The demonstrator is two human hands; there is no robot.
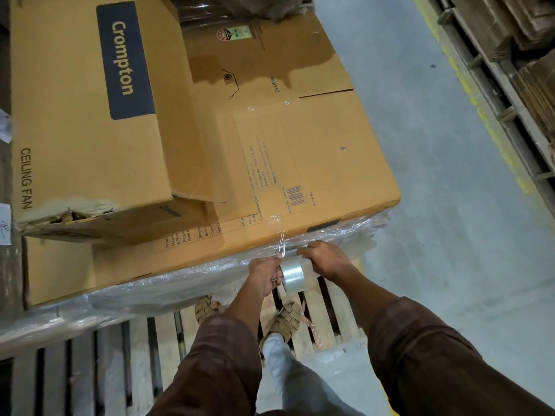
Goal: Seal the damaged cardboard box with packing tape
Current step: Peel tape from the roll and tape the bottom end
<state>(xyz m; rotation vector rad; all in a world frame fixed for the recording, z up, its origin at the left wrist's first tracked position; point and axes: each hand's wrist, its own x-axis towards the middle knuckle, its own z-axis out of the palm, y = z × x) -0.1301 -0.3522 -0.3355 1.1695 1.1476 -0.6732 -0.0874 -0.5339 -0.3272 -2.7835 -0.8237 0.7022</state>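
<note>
Both hands grip the tape roll [292, 275] at the large box [315, 163] near edge: left hand [265, 273] curled round the roll, right hand [326, 261] pinching its rim. Keep the strip [280, 235] taut and untwisted before pressing down.

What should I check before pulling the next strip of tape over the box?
1. Tape roll in hand: ok, left hand grips it, right hand steadies it.
2. Free end anchored: ok, tape strip runs from the roll up onto the large box.
3. Strip flat: not ok, it looks twisted and narrow near the edge.
4. Damage covered: not ok, ceiling fan box shows its torn corner open.
5. Footing: ok, both feet on the wooden pallet.
6. Tape left on roll: cannot tell.
</note>
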